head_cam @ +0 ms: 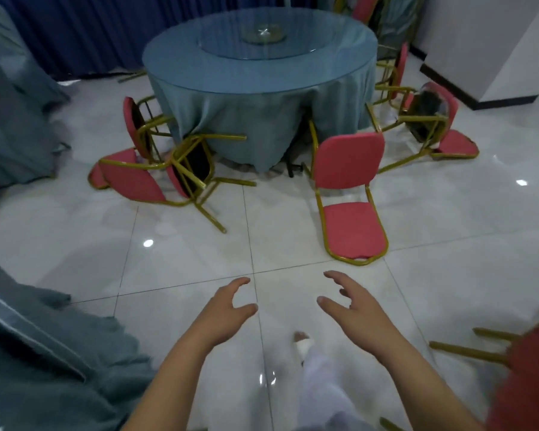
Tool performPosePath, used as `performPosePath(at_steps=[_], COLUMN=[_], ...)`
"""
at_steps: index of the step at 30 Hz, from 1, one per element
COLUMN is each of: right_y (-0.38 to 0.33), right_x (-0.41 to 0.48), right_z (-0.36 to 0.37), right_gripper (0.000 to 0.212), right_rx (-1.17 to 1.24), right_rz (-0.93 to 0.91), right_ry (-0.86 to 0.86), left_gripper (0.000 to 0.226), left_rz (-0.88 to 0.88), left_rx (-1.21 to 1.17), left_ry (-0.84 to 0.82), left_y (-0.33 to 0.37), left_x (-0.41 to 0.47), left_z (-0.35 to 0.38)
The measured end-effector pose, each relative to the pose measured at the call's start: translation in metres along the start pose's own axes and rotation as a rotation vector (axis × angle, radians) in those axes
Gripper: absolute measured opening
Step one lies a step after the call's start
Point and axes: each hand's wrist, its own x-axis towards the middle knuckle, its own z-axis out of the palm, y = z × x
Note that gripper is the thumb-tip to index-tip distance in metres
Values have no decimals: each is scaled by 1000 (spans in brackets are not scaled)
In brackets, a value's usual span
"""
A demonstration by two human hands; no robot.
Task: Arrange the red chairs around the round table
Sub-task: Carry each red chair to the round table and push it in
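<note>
Both our hands are empty: the left hand and right hand reach forward over the floor, fingers spread wide and loosely curved. The red chairs lie toppled on the floor around the round table. The nearest chair is just ahead of us, with a tangled pair at the left. Padding on thin gold tubing suggests a light, stiff chair. We judge the backrest's side rails the surest hold, though legs may slide on glossy tiles.
</note>
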Motion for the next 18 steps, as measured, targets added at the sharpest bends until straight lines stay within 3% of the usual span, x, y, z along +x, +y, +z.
performPosePath(at_steps=[11, 18], right_y=[-128, -219], right_x=[294, 439], right_z=[71, 160], right_gripper=[51, 47], right_rx=[-183, -228], right_rz=[-121, -139], right_ry=[-390, -443], left_gripper=[54, 53], left_rz=[-285, -347], left_rx=[-160, -291], left_ry=[254, 337], left_y=[-10, -71], left_x=[155, 264], left_z=[-154, -277])
